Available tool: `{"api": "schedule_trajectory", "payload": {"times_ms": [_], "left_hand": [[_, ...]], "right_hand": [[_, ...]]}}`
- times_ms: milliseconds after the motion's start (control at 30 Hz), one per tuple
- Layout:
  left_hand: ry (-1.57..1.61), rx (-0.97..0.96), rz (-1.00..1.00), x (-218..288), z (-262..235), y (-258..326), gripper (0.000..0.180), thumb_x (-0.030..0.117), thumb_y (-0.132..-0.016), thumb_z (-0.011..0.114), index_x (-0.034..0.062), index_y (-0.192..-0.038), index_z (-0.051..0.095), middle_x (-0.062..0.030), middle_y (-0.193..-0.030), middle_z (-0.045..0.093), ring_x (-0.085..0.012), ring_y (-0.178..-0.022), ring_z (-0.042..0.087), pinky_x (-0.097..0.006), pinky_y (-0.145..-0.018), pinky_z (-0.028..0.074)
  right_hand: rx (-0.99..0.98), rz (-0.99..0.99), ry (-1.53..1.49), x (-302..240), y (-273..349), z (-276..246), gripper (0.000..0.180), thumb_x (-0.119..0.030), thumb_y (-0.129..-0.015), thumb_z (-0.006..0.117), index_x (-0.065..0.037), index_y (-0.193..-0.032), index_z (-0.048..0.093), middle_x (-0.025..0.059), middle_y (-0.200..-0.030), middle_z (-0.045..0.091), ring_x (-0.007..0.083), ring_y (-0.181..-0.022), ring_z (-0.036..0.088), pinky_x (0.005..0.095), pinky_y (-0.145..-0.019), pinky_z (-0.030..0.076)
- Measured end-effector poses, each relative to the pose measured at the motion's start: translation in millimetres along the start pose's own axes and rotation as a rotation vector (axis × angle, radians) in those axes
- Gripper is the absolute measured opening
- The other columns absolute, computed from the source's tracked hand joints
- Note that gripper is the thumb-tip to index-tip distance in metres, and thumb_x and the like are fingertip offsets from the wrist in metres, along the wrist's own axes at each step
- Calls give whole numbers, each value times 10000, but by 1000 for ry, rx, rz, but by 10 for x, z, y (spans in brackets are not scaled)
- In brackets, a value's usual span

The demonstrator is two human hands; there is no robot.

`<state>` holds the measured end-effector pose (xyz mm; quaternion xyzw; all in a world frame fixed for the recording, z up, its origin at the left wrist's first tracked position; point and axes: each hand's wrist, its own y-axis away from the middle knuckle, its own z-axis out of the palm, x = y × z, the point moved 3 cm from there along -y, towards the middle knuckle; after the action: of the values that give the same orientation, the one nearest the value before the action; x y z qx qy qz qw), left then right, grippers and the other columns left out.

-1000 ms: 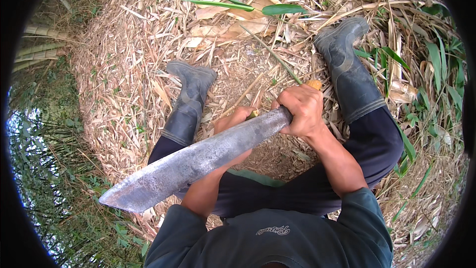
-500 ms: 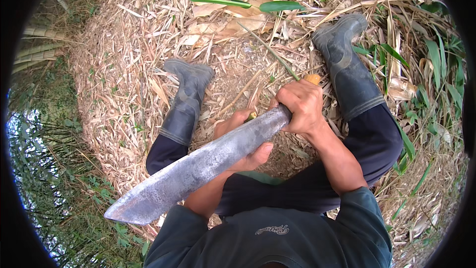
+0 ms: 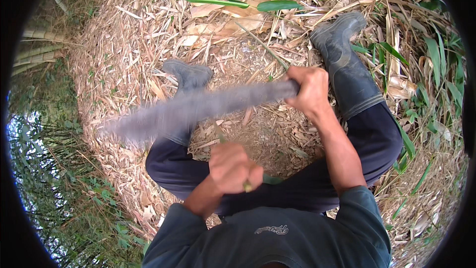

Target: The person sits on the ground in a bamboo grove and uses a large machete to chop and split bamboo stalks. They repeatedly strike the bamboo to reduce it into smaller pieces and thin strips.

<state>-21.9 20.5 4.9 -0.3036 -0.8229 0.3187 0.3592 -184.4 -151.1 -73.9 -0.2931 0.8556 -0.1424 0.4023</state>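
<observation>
My right hand [image 3: 311,91] grips the handle of a long broad machete [image 3: 198,106], whose blade stretches out to the left and is blurred by motion. My left hand [image 3: 233,167] is closed around a thin green stalk [image 3: 271,179] held low in front of my body, below the blade. The stalk runs up from my fist past the blade toward the ground between my legs. My two dark rubber boots, left [image 3: 188,75] and right [image 3: 342,49], stand apart on the ground.
Dry bamboo leaves and straw [image 3: 238,34] cover the ground. Green leaves [image 3: 277,5] lie at the top. Bamboo stems [image 3: 34,52] and green foliage fill the left side. More green blades [image 3: 441,84] grow on the right.
The machete has swung up and away from my body and is now blurred. My left hand has dropped away from the blade and now sits lower, closed on the green stalk.
</observation>
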Motion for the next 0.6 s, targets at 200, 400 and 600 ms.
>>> {"api": "schedule_trajectory", "payload": {"times_ms": [200, 400, 600], "left_hand": [[122, 86, -677, -398, -50, 239, 318, 262, -1003, 548, -44, -969, 627, -79, -648, 506, -165, -546, 485, -310, -537, 385], [-24, -93, -510, -471, 66, 176, 173, 136, -970, 556, -21, -976, 626, -137, -873, 636, -250, -718, 619, -359, -664, 483], [52, -208, -648, -483, 62, 254, 220, 69, -839, 669, -25, -1029, 609, -145, -945, 659, -242, -780, 656, -332, -689, 504]], "right_hand": [[62, 609, -4, 524, 165, -231, 190, -223, -776, 705, -36, -739, 705, 160, -573, 639, 311, -536, 667, 426, -576, 529], [8, -89, -67, -284, 96, -7, 261, -198, -520, 778, -107, -692, 603, 64, -615, 616, 270, -578, 637, 401, -573, 493], [-114, -208, -130, -487, 191, -10, 392, -242, -412, 817, -134, -719, 599, 29, -646, 607, 252, -623, 637, 393, -579, 470]]}}
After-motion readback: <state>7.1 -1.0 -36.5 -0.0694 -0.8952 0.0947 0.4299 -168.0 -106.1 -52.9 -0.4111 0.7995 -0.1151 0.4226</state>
